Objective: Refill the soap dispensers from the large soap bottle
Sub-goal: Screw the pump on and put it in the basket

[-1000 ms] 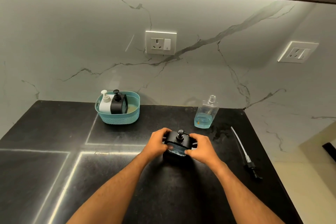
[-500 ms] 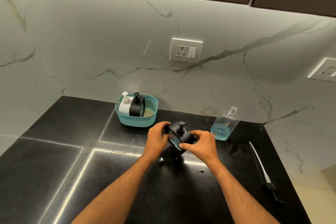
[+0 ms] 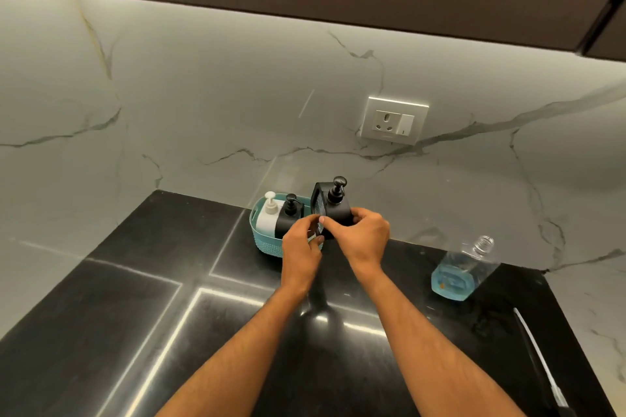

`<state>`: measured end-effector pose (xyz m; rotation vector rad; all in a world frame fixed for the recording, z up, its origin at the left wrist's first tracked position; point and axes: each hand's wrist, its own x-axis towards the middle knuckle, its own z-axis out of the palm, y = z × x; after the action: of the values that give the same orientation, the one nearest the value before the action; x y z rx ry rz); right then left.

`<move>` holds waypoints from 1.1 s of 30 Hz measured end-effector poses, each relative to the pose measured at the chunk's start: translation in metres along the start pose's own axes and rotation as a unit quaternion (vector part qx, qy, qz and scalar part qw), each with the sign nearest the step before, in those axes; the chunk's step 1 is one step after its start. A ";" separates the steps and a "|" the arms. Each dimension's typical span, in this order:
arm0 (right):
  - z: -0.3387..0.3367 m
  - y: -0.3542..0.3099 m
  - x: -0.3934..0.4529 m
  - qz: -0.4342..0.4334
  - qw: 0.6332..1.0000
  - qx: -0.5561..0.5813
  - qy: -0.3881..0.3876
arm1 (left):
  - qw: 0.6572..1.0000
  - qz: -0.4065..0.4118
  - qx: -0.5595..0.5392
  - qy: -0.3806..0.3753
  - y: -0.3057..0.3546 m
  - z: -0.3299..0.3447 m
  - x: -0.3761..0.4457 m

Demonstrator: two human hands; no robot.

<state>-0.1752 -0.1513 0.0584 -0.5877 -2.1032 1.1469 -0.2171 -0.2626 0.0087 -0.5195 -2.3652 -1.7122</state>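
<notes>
A black square soap dispenser [image 3: 330, 201] with a black pump head is held up off the counter, just above the right end of a teal basket [image 3: 262, 244]. My right hand [image 3: 360, 235] grips its lower right side. My left hand [image 3: 301, 240] holds its lower left edge with the fingertips. Inside the basket stand a white dispenser [image 3: 267, 218] and a second black dispenser [image 3: 289, 215]. The large clear soap bottle [image 3: 464, 269], uncapped and holding a little blue liquid, stands on the counter to the right.
A pump with a long white tube [image 3: 538, 359] lies near the black counter's right edge [image 3: 576, 332]. A wall socket [image 3: 393, 120] sits on the marble backsplash behind. Dark cabinets hang overhead.
Both hands lifted the black dispenser off the counter and carried it back and left, to just above the basket. The camera view swung left.
</notes>
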 end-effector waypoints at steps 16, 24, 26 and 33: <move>0.068 0.019 0.025 0.079 0.993 -0.078 -0.047 | 0.997 -0.039 0.024 -0.055 -0.039 -0.001 0.048; 0.079 0.026 0.034 0.066 0.981 -0.146 -0.112 | 0.993 -0.060 0.095 -0.038 -0.043 0.002 0.054; 0.080 0.029 0.031 0.061 0.976 -0.171 -0.124 | 0.988 -0.064 0.140 -0.027 -0.043 0.002 0.055; 0.084 0.036 0.017 0.041 0.969 -0.210 -0.121 | 0.970 -0.055 0.236 -0.035 -0.050 -0.003 0.051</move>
<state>-0.2460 -0.1684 0.0001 -0.7637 -2.5827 0.8499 -0.2835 -0.2702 -0.0175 -0.3764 -2.7680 -1.1129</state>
